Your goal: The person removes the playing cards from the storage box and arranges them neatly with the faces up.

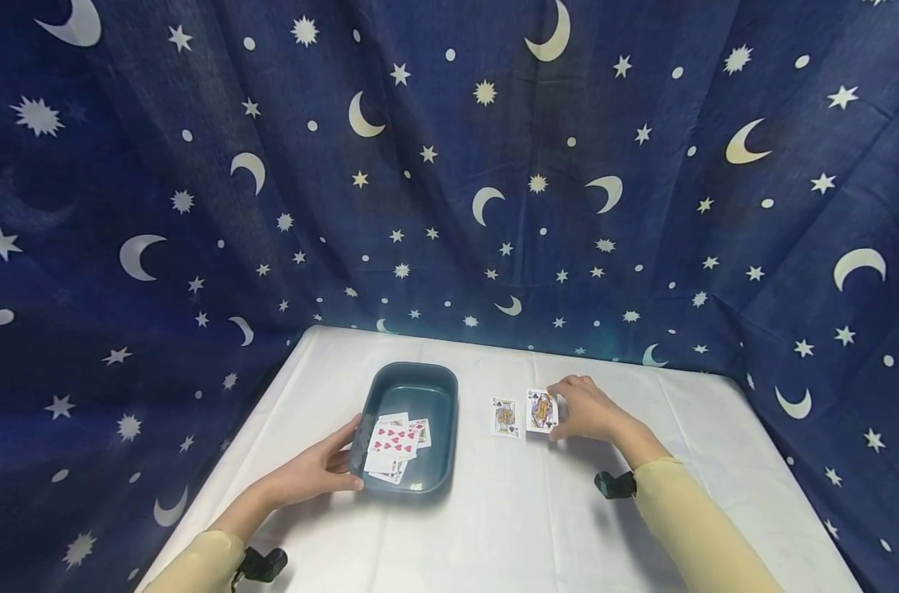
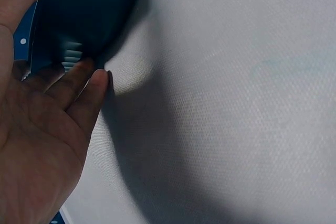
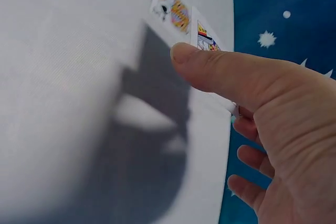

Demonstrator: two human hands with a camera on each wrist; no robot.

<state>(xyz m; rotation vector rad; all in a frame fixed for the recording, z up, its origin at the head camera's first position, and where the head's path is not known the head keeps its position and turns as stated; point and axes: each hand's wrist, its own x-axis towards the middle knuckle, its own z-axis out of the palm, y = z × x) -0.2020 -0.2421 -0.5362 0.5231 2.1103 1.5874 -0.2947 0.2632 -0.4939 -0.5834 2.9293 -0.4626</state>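
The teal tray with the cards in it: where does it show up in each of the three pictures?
Head: the teal tray sits left of centre on the white tablecloth, left hand at its near rim.
Left wrist: dark shape at top left, against the fingers.
Right wrist: not in it.
Shared landmark: the white tablecloth.

Little could be read. The top card [image 1: 393,441] in the teal tray [image 1: 440,387] showed rows of red hearts. Two face cards [image 1: 524,413] lay on the white table [image 1: 493,527], their corner marks too small to read.
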